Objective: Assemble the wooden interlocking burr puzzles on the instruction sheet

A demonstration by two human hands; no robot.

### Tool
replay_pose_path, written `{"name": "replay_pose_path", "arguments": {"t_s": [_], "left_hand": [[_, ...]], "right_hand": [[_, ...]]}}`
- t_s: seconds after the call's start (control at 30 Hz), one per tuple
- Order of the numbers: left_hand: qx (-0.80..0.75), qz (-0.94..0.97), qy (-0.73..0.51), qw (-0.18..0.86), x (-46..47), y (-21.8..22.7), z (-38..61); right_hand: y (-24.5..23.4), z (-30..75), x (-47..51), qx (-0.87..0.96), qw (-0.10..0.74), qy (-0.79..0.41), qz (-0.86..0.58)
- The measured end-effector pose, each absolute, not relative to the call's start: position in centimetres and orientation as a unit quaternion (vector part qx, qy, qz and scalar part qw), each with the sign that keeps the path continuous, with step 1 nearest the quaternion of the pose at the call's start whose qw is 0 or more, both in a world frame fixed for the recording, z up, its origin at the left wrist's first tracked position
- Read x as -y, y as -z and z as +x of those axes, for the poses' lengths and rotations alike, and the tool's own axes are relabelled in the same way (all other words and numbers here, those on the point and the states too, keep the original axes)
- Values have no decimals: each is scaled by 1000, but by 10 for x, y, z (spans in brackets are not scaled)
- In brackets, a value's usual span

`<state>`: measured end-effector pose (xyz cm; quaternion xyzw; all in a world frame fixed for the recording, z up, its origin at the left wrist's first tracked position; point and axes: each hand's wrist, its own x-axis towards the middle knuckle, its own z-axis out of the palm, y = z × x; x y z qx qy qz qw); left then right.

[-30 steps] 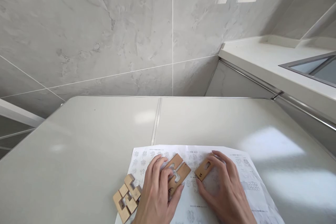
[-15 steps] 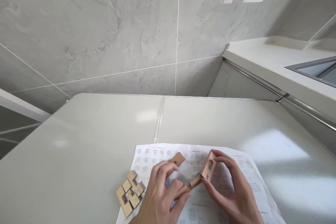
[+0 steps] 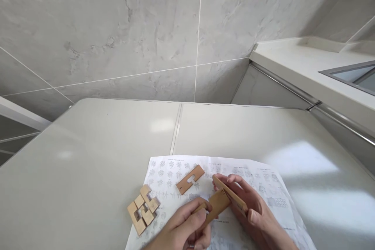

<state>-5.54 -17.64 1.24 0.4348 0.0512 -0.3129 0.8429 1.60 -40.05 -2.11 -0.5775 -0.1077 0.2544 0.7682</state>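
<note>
- I have the printed sheet [image 3: 260,172] lying at the near side of the table [image 3: 88,156], and I place everything by it.
- Half a second ago my left hand [image 3: 190,224] covered part of the notched plank [image 3: 184,186]; now that piece lies free on the left half of the sheet, its cutout fully showing.
- My left hand, fingers curled closed, grips a second plank [image 3: 219,205] above the middle of the sheet. I have its broad face showing now, where before I saw mostly its edge.
- My right hand [image 3: 258,213], curved around its load, holds a third plank [image 3: 230,192] above the sheet, right of the middle. It has turned nearly edge-on, hiding the 2 I could read earlier.
- The two held planks meet end to side; I cannot tell whether one enters the other's slot.
- The pale block cluster [image 3: 148,216] straddles the sheet's left edge as before.
- Beyond the sheet, far right, the counter [image 3: 293,52] has a grey-framed opening [image 3: 325,72]; I cannot make out its contents.
</note>
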Motion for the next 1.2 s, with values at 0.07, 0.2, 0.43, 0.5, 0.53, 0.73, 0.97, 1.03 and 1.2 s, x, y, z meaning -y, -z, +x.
{"name": "replay_pose_path", "arguments": {"t_s": [0.07,0.2,0.43,0.5,0.53,0.73,0.97,1.03,1.2], "left_hand": [[-44,402,327,854,175,-9,-55],[-50,388,327,860,176,-8,-53],[-80,363,339,864,174,-14,-50],[-81,367,340,862,174,-13,-50],[-83,370,337,862,175,-12,-50],[-93,373,338,859,176,-10,-49],[-104,369,345,857,176,-13,-48],[-110,370,349,854,176,-13,-48],[-106,380,355,847,175,-14,-47]], "right_hand": [[20,16,401,110,770,-245,-579],[19,18,402,116,774,-249,-571],[18,23,400,113,794,-276,-530],[20,24,401,127,802,-286,-509],[22,24,402,138,802,-289,-505],[33,28,415,198,769,-305,-526],[28,32,428,241,713,-335,-567],[28,31,428,241,710,-350,-562],[30,29,428,239,710,-359,-556]]}}
